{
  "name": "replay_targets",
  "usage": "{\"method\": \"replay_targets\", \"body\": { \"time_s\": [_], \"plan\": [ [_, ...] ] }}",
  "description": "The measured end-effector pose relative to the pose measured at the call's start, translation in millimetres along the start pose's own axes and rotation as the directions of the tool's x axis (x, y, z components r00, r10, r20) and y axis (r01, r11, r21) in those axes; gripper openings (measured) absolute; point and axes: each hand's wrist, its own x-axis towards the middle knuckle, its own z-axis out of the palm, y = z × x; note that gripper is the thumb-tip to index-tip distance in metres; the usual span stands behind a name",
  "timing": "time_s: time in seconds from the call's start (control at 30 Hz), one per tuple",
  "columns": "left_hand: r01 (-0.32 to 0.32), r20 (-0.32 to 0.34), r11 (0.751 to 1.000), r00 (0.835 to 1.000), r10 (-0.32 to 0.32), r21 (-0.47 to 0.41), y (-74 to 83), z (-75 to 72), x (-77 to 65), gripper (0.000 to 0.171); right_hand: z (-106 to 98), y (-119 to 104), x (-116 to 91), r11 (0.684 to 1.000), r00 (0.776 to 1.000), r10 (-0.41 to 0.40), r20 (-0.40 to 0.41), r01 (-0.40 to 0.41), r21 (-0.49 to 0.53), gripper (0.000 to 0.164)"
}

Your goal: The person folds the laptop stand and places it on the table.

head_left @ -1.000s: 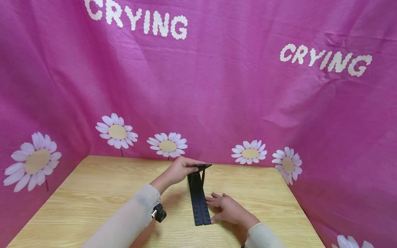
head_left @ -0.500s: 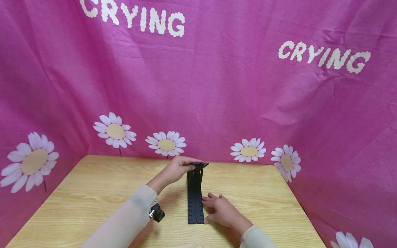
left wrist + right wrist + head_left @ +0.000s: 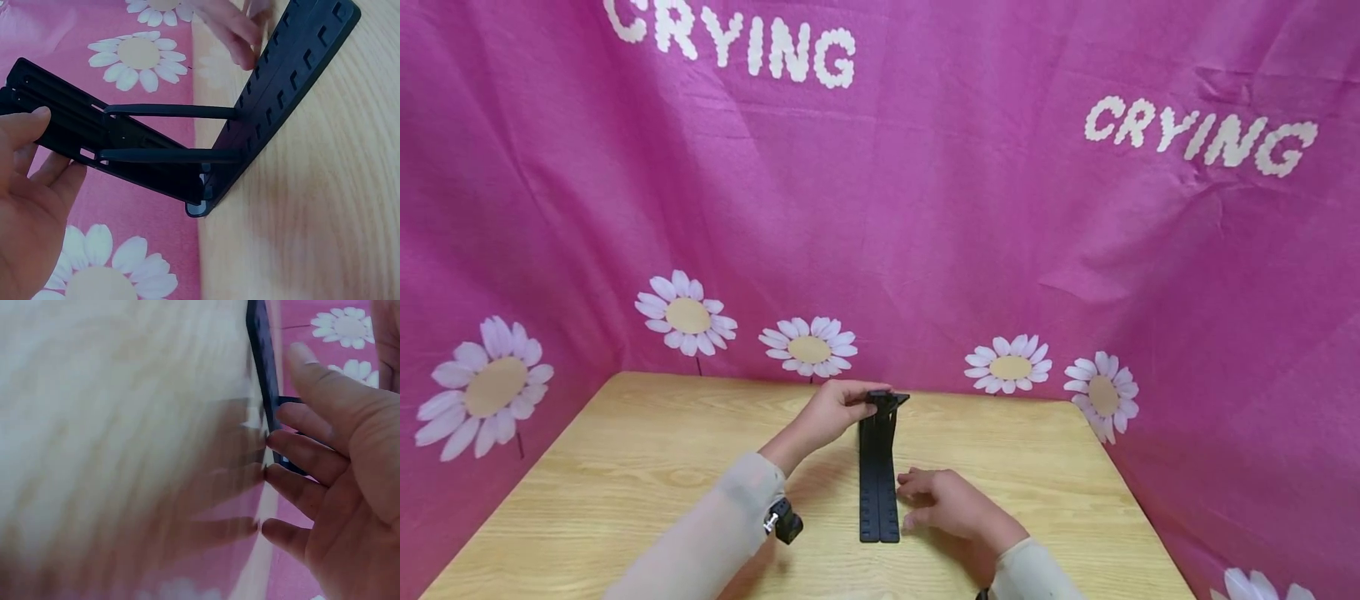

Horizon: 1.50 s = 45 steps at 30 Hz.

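A black folding stand (image 3: 878, 492) stands on the table, its notched base lying flat and pointing towards me. Its back panel (image 3: 69, 115) rises at the far end, joined to the base by two thin support arms (image 3: 172, 111). My left hand (image 3: 829, 414) grips the raised panel near its upper end, thumb on one face and fingers on the other. Beside the base's right edge is my right hand (image 3: 953, 502), with loosely bent fingers and nothing held. In the right wrist view its fingertips (image 3: 275, 528) are at the tabletop; contact with the base is unclear.
The wood-grain table (image 3: 662, 467) ends at the back against a pink cloth (image 3: 925, 250) with daisies and white lettering. Cloth also hangs along the left and right sides. A small black camera (image 3: 786, 522) is strapped at my left wrist.
The stand has turned from slanting to nearly straight towards me. My right thumb, earlier at the base's near corner, is now slightly apart from it. The left hand keeps its grip.
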Motion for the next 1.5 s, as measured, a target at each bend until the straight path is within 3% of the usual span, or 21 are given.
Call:
{"method": "replay_targets", "body": {
  "time_s": [0.27, 0.5, 0.8, 1.07, 1.3, 1.5],
  "plan": [
    [0.063, -0.099, 0.998, 0.993, -0.061, 0.017, -16.3, 6.1, -6.5, 0.038, -7, 3, 6, 0.997, 0.996, 0.023, -0.088, -0.017, 0.071, 0.037],
    [0.140, -0.245, 0.990, 0.959, -0.139, -0.013, -38.0, 14.8, -17.9, 0.036, -7, 7, 13, 0.994, 0.982, 0.044, -0.182, -0.025, 0.105, 0.029],
    [0.235, -0.316, 0.972, 0.922, -0.222, 0.002, -49.9, 20.1, -25.2, 0.027, -15, 5, 30, 0.987, 0.942, 0.087, -0.324, -0.036, 0.160, 0.028],
    [0.281, -0.263, 0.959, 0.928, -0.263, 0.031, -55.6, 25.6, -23.5, 0.027, -15, 9, 46, 0.976, 0.918, 0.136, -0.373, -0.059, 0.211, 0.029],
    [0.229, -0.230, 0.972, 0.950, -0.213, 0.049, -59.0, 28.0, -18.3, 0.025, -12, 13, 60, 0.978, 0.912, 0.137, -0.386, -0.064, 0.197, 0.027],
    [0.199, -0.232, 0.977, 0.956, -0.178, 0.070, -61.8, 27.7, -12.5, 0.020, -12, 11, 73, 0.969, 0.896, 0.165, -0.412, -0.069, 0.237, 0.022]
  ]
}}
